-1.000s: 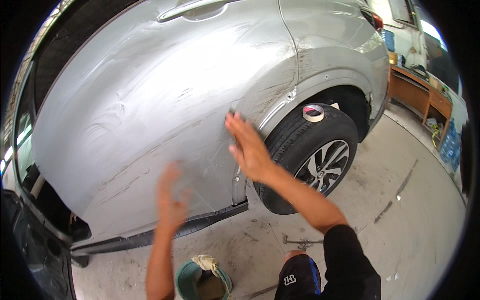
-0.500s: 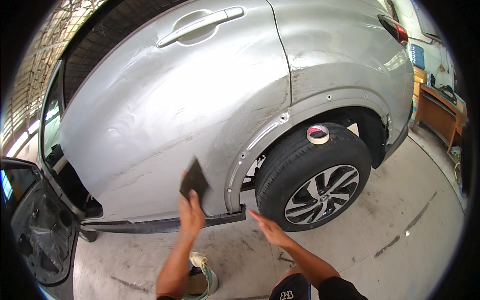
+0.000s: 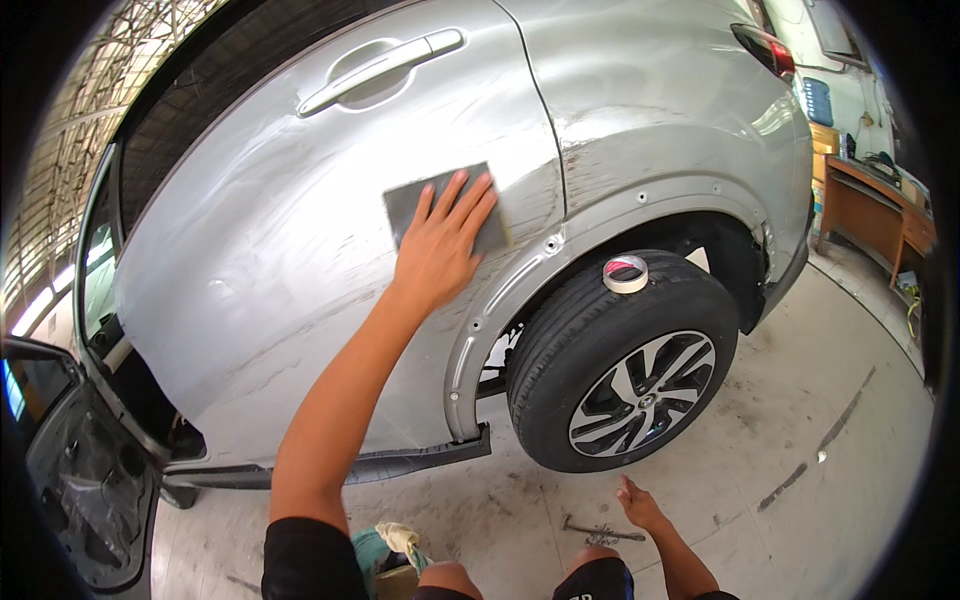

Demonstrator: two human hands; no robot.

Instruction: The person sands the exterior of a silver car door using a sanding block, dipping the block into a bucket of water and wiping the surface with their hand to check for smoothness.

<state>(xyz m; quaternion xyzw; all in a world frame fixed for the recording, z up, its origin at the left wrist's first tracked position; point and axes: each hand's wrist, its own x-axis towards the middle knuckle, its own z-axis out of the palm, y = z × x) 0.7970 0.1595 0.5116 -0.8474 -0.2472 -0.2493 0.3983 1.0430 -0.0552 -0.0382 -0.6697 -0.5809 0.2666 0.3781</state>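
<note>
My left hand (image 3: pixel 440 250) lies on the silver car's rear door (image 3: pixel 290 270), its fingers spread over a dark grey sandpaper sheet (image 3: pixel 490 240) and holding it flat against the panel. The sheet sits below and right of the door handle (image 3: pixel 380 75), close to the door's rear seam. Dark scuffs and dull patches mark the paintwork around it. Low on the right, my right hand (image 3: pixel 642 505) hangs below the rear wheel (image 3: pixel 640 395), its fingers partly stretched out and nothing visible in them.
A roll of masking tape (image 3: pixel 626 274) rests on top of the tyre. On the floor lies a bent metal wrench (image 3: pixel 605 533). Near my knees stands a bucket with a pale cloth (image 3: pixel 400 537). An opened front door (image 3: pixel 85 480) is at left, a wooden desk (image 3: pixel 865 215) at far right.
My left hand has gone up from the lower door and laid the sandpaper sheet on the panel. My right hand has moved right and down, away from the door's lower edge.
</note>
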